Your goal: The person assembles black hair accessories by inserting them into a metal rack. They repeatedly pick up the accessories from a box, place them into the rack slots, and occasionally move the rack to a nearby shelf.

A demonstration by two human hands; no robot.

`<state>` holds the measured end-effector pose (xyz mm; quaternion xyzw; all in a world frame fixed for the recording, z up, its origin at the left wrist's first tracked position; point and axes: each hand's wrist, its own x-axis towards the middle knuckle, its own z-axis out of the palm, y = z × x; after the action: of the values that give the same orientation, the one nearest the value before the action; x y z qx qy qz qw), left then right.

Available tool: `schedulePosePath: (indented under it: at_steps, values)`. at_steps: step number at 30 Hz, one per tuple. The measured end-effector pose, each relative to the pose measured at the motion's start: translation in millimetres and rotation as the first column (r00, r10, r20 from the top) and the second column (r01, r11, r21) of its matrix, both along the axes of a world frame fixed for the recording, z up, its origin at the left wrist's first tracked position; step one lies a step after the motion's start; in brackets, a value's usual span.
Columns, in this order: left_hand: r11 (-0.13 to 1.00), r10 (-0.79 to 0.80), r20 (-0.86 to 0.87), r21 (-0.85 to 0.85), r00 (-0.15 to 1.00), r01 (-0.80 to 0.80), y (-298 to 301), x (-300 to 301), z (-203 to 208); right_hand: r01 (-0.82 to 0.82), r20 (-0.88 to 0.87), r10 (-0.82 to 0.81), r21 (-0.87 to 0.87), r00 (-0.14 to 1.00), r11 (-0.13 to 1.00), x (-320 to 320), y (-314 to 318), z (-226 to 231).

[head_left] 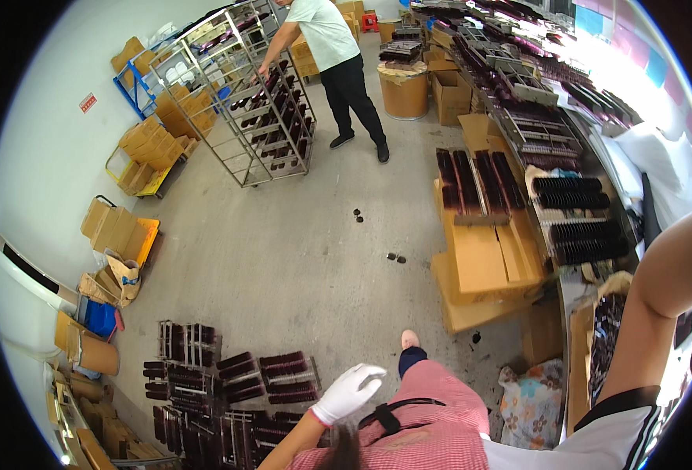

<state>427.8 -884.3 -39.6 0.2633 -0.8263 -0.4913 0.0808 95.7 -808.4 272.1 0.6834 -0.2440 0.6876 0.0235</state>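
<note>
My left hand (350,392) wears a white glove and hangs over my raised knee in pink checked cloth (432,407). Its fingers are loosely curled and nothing is in it. Just to its left, several metal racks of dark maroon pieces (236,384) lie on the concrete floor. My bare right forearm (659,313) reaches up along the right rim from a white sleeve with black stripes. Its hand is cut off by the picture's edge. My foot (410,339) points at the floor ahead.
Another person (338,55) stands at the back, holding a tall wheeled metal rack trolley (244,110). Cardboard boxes topped with racks of dark pieces (479,235) line the right, beside a long loaded bench (565,157). A cardboard drum (403,92) and small dark pieces (397,257) sit on the floor.
</note>
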Motion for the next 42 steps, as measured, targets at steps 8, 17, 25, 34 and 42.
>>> schedulePosePath:
  at_steps: [8,17,25,34,42]
  values:
    - [0.989,0.124,0.139,0.066,0.982,-0.134,-147.3,-19.4,-21.6,-0.319,0.003,0.320,-0.045,0.947,0.947,-49.2,-219.6,20.8]
    - [0.389,0.629,0.032,0.852,0.777,-0.351,-333.9,-1.3,-119.5,-0.563,0.002,0.563,0.004,0.826,0.826,-18.8,-465.4,-1.4]
    - [0.912,0.288,0.130,0.267,0.949,-0.313,-623.4,-33.8,-113.4,-0.729,0.082,0.725,0.078,0.684,0.680,3.3,-671.8,-0.1]
    - [0.973,-0.184,0.226,-0.098,0.957,0.210,-878.3,-220.5,-59.2,-0.804,0.274,0.790,-0.087,0.549,0.589,-62.5,-863.3,-33.6]
    - [0.987,-0.150,0.192,0.092,0.970,0.135,-1043.7,-329.0,-80.9,-0.823,0.223,0.868,-0.283,0.444,0.493,-188.6,-1028.1,-29.5]
